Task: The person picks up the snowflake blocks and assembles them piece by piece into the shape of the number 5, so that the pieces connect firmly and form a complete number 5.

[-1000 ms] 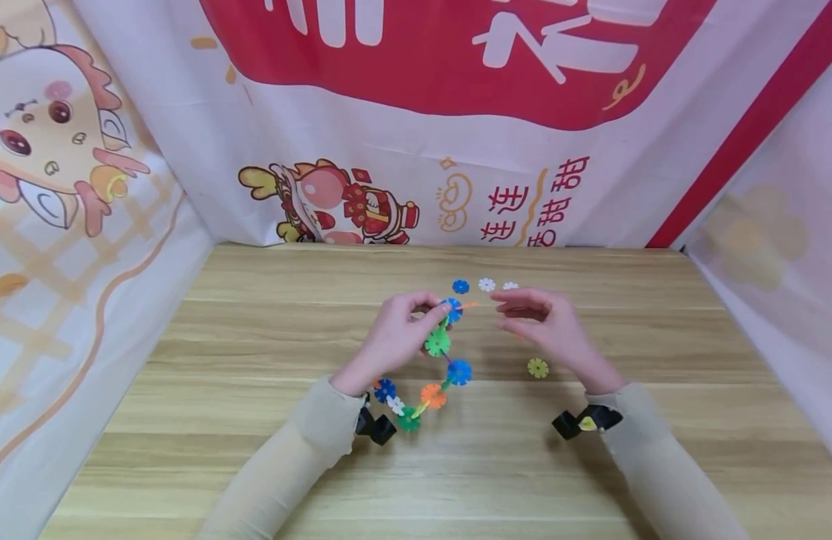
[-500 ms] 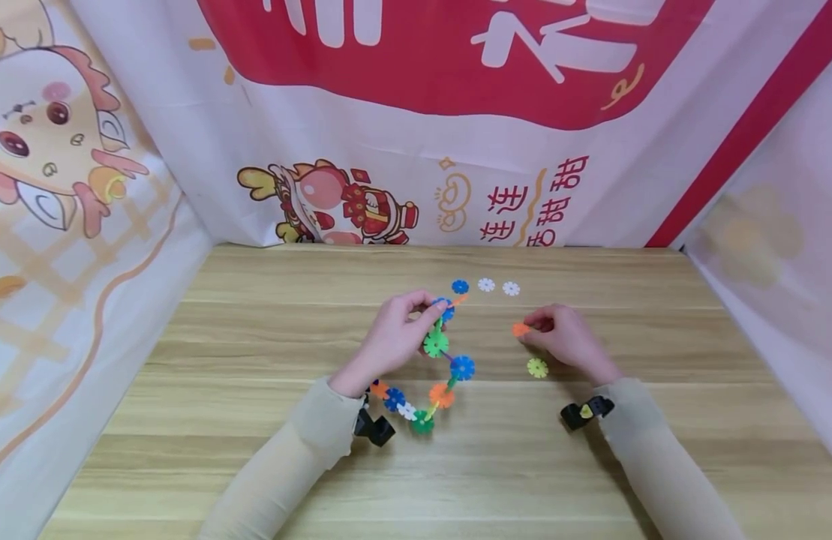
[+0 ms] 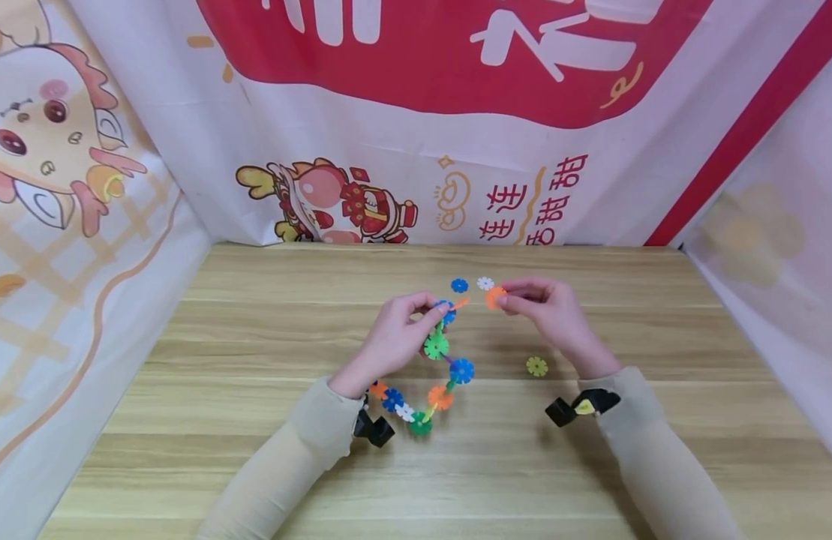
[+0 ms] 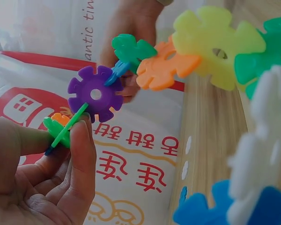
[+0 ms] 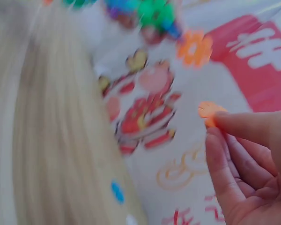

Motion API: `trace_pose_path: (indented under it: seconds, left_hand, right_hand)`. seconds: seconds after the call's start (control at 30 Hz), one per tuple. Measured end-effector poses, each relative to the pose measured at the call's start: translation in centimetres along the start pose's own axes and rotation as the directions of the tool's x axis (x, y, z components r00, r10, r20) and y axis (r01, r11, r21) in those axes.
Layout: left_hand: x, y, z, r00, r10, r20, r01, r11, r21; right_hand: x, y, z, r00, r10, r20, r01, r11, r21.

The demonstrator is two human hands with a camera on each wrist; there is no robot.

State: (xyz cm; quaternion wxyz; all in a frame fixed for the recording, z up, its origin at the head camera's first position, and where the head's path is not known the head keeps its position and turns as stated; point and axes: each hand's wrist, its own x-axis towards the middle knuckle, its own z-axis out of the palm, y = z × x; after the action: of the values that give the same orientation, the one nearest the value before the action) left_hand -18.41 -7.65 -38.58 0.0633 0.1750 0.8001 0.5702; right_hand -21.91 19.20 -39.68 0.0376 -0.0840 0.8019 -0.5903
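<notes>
My left hand (image 3: 402,334) pinches a chain of interlocked snowflake discs near its upper end. In the head view, a green disc (image 3: 437,346) and a blue disc (image 3: 462,371) hang below the fingers, and the chain curves back toward the left wrist. A purple disc (image 4: 82,89) of the chain shows beyond the left fingertips in the left wrist view. The chain's end is an orange disc (image 5: 195,48), sticking out toward the right hand. Thumb and fingers of my right hand (image 3: 554,311) pinch a separate orange snowflake disc (image 3: 494,298), raised and apart from the chain.
At the back of the wooden table (image 3: 307,300) lie a loose blue disc (image 3: 459,286) and a white disc (image 3: 485,283). A yellow disc (image 3: 537,366) lies below the right hand. Printed cloth (image 3: 416,150) walls the back and both sides.
My right hand went from beside the chain's end down to the table, took hold of the loose orange disc and lifted it back up toward the chain. The left hand barely moved; the chain swung slightly.
</notes>
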Motion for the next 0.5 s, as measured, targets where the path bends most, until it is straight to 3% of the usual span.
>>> trace_pose_path:
  seconds: [0.2, 0.5]
  left_hand:
    - [0.0, 0.1, 0.1, 1.000, -0.018, -0.004, 0.018, 1.000, 0.001]
    - [-0.1, 0.2, 0.0, 1.000, -0.019, -0.011, 0.019, 1.000, -0.008]
  right_hand:
    - [-0.5, -2.2, 1.2, 0.997, -0.047, -0.059, 0.057, 0.984, 0.168]
    - [-0.8, -2.2, 2.3, 0.997, -0.052, -0.053, 0.064, 0.966, 0.251]
